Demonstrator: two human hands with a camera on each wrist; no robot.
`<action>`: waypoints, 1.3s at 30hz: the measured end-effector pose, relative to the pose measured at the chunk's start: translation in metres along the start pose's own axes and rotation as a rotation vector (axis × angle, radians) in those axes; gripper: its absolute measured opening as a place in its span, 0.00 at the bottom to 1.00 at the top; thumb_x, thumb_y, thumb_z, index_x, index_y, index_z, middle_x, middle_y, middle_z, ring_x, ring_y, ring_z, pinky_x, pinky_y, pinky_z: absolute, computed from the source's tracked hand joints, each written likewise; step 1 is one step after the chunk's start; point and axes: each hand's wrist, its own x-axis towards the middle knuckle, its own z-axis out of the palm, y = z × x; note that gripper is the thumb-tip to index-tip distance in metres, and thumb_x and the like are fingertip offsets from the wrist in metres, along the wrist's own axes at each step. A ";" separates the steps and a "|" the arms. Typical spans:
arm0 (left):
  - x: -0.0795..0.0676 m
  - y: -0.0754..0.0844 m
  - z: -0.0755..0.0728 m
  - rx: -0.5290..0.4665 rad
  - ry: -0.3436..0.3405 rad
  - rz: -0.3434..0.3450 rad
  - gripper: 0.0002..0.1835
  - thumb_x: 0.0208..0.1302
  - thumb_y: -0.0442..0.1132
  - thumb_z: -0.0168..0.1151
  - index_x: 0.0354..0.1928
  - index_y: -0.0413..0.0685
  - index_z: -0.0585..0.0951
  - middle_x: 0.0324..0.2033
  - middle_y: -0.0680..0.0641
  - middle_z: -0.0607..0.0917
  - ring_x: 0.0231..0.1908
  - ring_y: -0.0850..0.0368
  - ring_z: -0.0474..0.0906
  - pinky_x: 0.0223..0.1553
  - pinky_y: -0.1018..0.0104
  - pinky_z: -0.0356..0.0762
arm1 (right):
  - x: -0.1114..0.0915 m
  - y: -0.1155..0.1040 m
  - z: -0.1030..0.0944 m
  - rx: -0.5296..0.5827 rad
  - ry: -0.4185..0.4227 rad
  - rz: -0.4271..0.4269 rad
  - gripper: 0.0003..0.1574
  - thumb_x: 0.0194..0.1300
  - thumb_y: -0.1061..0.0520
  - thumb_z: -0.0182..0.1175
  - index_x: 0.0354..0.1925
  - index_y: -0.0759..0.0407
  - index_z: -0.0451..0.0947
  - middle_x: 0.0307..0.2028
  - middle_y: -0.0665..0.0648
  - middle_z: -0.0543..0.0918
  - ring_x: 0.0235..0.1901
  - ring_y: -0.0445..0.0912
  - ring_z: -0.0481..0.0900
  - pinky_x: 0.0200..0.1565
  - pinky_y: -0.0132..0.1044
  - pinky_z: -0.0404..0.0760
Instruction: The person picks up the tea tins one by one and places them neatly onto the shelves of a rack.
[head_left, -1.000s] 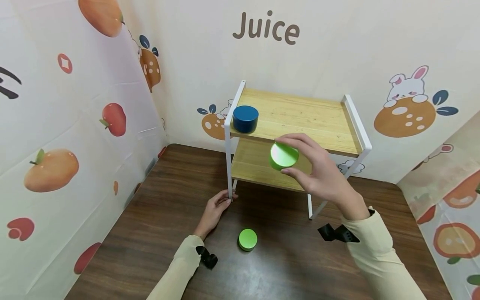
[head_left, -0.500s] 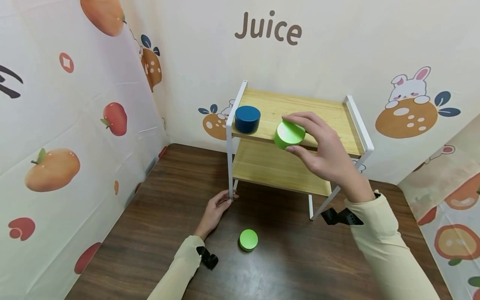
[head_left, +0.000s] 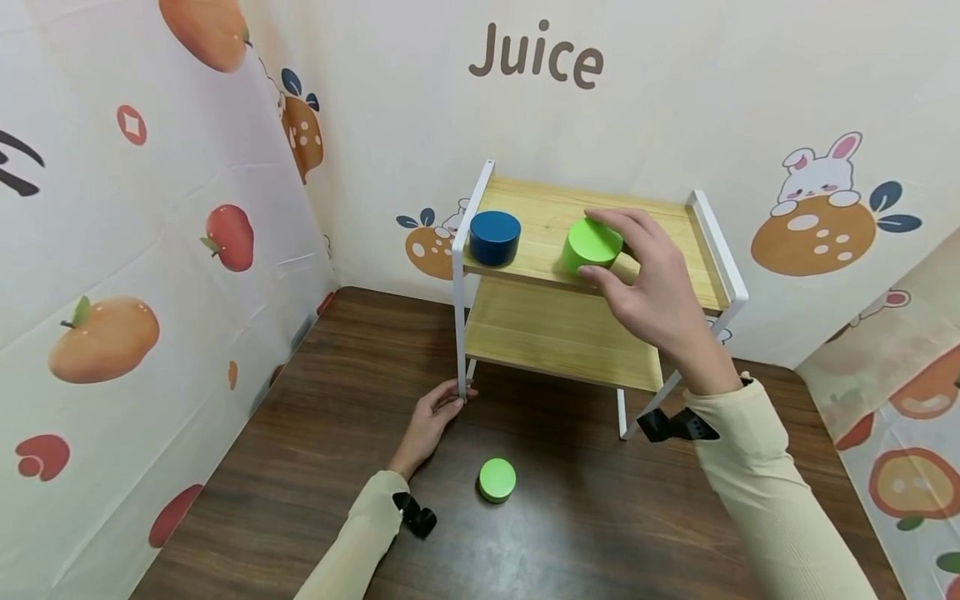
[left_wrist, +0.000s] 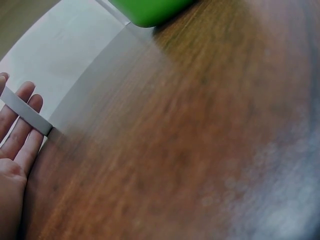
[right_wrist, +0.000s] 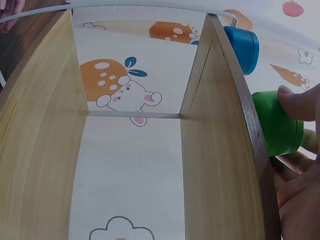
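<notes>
A two-tier wooden shelf rack (head_left: 536, 193) with a white metal frame stands on the table. My right hand (head_left: 656, 287) holds a green round tin (head_left: 590, 244) between thumb and fingers, upright at the front of the upper board. In the right wrist view, its base is at that board's edge; whether it fully rests there I cannot tell. To its left, apart from it, sits a blue round tin (head_left: 495, 239). Low down, my left hand (head_left: 427, 427) grips the rack's front left leg (left_wrist: 27, 112), several fingers behind it. Another green tin (head_left: 497, 480) stands on the table near that hand.
The lower board (head_left: 555, 329) lies under the upper one. White side rails (head_left: 717, 250) rise at the rack's ends. A dark wood table (head_left: 337, 375) carries the rack, with fruit-printed sheets (head_left: 375, 108) behind and at both sides.
My right hand has raised the green tin from in front of the rack to the upper board, moving it slightly right and turning it upright. The left hand has stayed at the leg.
</notes>
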 end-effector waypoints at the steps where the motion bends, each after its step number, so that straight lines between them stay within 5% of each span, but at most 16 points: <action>1: 0.000 0.000 0.000 -0.001 0.000 0.001 0.21 0.80 0.33 0.55 0.70 0.33 0.75 0.60 0.29 0.84 0.66 0.32 0.77 0.60 0.75 0.76 | 0.000 -0.001 0.000 0.002 -0.002 0.008 0.37 0.65 0.67 0.73 0.70 0.60 0.76 0.64 0.62 0.79 0.61 0.53 0.79 0.60 0.18 0.71; 8: 0.000 0.000 0.000 -0.002 0.005 -0.012 0.21 0.80 0.34 0.56 0.70 0.32 0.75 0.60 0.30 0.84 0.66 0.33 0.77 0.60 0.76 0.76 | 0.001 0.002 0.002 -0.017 -0.025 0.029 0.37 0.66 0.66 0.72 0.71 0.60 0.75 0.64 0.61 0.79 0.62 0.52 0.78 0.63 0.48 0.81; 16: 0.000 0.003 0.001 -0.021 0.009 -0.020 0.22 0.80 0.33 0.56 0.70 0.30 0.74 0.60 0.28 0.83 0.66 0.31 0.76 0.59 0.77 0.76 | 0.001 0.000 0.002 0.013 -0.060 0.082 0.37 0.68 0.66 0.70 0.73 0.60 0.73 0.66 0.64 0.77 0.62 0.55 0.77 0.65 0.59 0.80; 30: 0.001 0.002 -0.001 -0.020 0.009 -0.022 0.22 0.80 0.33 0.56 0.70 0.30 0.74 0.61 0.28 0.83 0.67 0.31 0.76 0.60 0.77 0.75 | 0.002 -0.002 0.001 -0.019 -0.112 0.143 0.36 0.72 0.61 0.68 0.74 0.58 0.72 0.65 0.62 0.77 0.59 0.54 0.77 0.63 0.51 0.82; 39: 0.001 0.001 0.000 -0.027 -0.002 -0.006 0.22 0.80 0.33 0.55 0.71 0.30 0.73 0.61 0.26 0.82 0.67 0.29 0.75 0.60 0.76 0.75 | -0.011 0.002 0.001 0.024 -0.011 0.068 0.42 0.71 0.63 0.68 0.78 0.56 0.66 0.73 0.63 0.71 0.73 0.58 0.68 0.75 0.57 0.67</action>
